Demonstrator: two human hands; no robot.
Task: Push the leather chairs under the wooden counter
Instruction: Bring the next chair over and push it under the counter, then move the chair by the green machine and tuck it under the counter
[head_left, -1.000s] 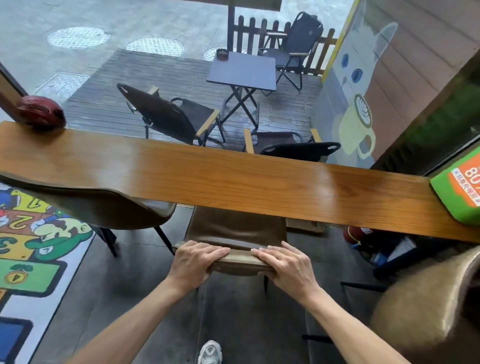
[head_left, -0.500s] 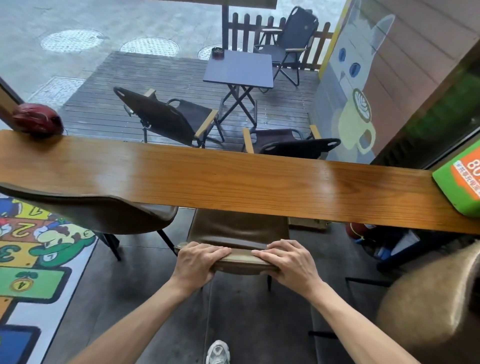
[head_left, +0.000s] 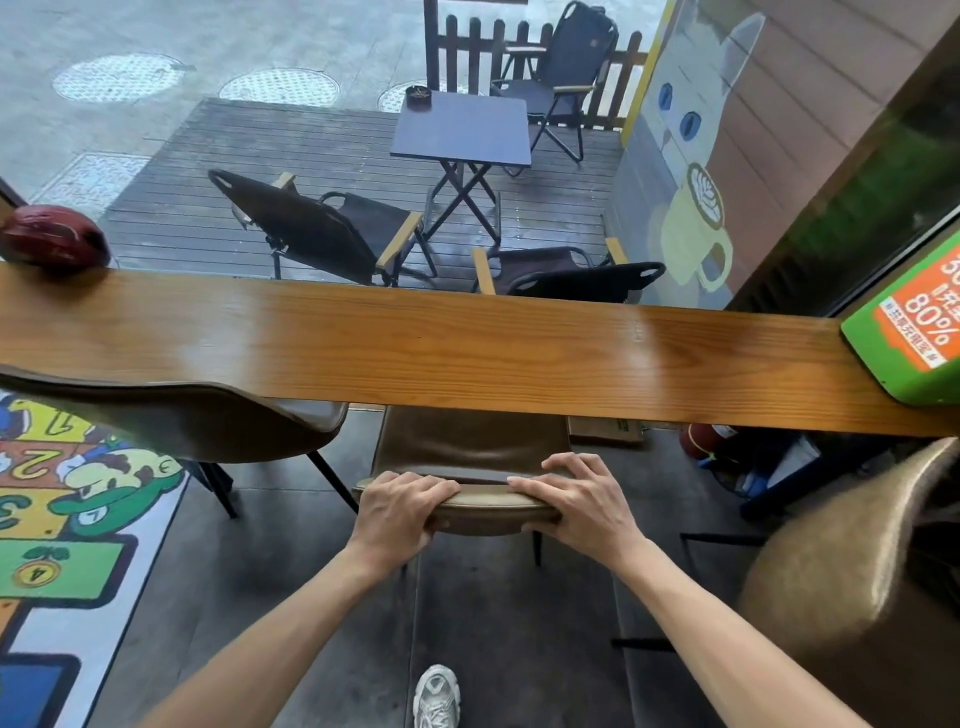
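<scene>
A brown leather chair (head_left: 470, 447) stands in front of me with its seat partly under the long wooden counter (head_left: 467, 353). My left hand (head_left: 400, 512) and my right hand (head_left: 576, 501) both grip the top edge of its backrest, fingers curled over it. A second leather chair (head_left: 182, 421) stands to the left with its back level with the counter's near edge. A third, tan chair (head_left: 852, 582) stands at the right, away from the counter.
A dark red helmet (head_left: 52, 239) lies on the counter's left end and a green box (head_left: 914, 332) on its right end. A colourful hopscotch mat (head_left: 57, 525) covers the floor at left. Bags and a box (head_left: 605, 428) sit under the counter at right. My shoe (head_left: 436, 696) is below.
The counter's near edge now covers a little more of the middle chair's seat. Both hands have kept their grip on the backrest, and the view has shifted slightly.
</scene>
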